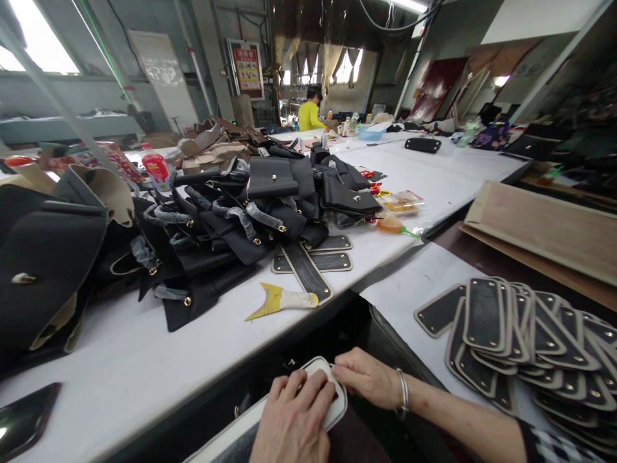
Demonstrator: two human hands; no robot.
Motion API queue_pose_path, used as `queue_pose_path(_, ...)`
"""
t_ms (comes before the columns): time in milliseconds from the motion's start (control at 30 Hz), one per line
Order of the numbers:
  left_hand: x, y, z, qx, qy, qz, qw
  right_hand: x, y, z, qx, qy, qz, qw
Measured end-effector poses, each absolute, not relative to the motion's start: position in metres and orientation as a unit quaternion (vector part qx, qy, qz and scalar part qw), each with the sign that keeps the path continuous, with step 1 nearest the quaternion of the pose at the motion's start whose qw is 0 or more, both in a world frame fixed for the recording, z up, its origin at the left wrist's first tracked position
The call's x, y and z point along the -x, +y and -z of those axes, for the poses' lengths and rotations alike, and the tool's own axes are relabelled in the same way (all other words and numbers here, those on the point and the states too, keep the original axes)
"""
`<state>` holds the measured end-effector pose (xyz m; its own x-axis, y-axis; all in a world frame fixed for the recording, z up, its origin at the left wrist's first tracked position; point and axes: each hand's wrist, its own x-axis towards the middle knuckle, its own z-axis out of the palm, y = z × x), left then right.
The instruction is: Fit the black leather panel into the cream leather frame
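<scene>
While left hand (293, 418) holds panel (318, 366), long axis points upper right.

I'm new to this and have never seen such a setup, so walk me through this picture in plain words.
There is no machine here: the two bare hands at the bottom belong to the person wearing the camera. It sits on their head and looks forward and down.

The left hand lies flat over the end of a pale-rimmed panel; the right hand, with a bangle at its wrist, has its fingertips at the panel's edge.

On the white table ahead is a heap of black bags, and in front of it a yellow-and-white pointed piece. To the right lies a pile of dark panels with pale borders. Far back is another person in yellow.
</scene>
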<state>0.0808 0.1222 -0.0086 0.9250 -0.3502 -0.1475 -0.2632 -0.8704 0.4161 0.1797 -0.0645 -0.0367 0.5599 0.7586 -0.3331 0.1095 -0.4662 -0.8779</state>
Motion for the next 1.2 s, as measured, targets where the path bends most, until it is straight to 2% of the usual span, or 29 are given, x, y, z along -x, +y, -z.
queue_pose_path(467, -0.073, 0.119, -0.005, -0.956, -0.141, 0.096, 0.240, -0.172, -0.058, 0.025, 0.842, -0.340, -0.253, 0.335)
queue_pose_path(800, -0.071, 0.121, 0.000, -0.953, -0.131, 0.075, 0.264, -0.189, -0.055, 0.014, 0.832, -0.382, -0.292, 0.277)
queue_pose_path(1000, -0.070, 0.120, 0.010, -0.953, -0.132, 0.067, 0.266, -0.194, -0.038, 0.013, 0.848, -0.461, -0.188, 0.181)
queue_pose_path(1200, -0.072, 0.119, 0.014, -0.955, -0.131, 0.075, 0.255, -0.198, -0.027, 0.018, 0.819, -0.550, -0.137, 0.091)
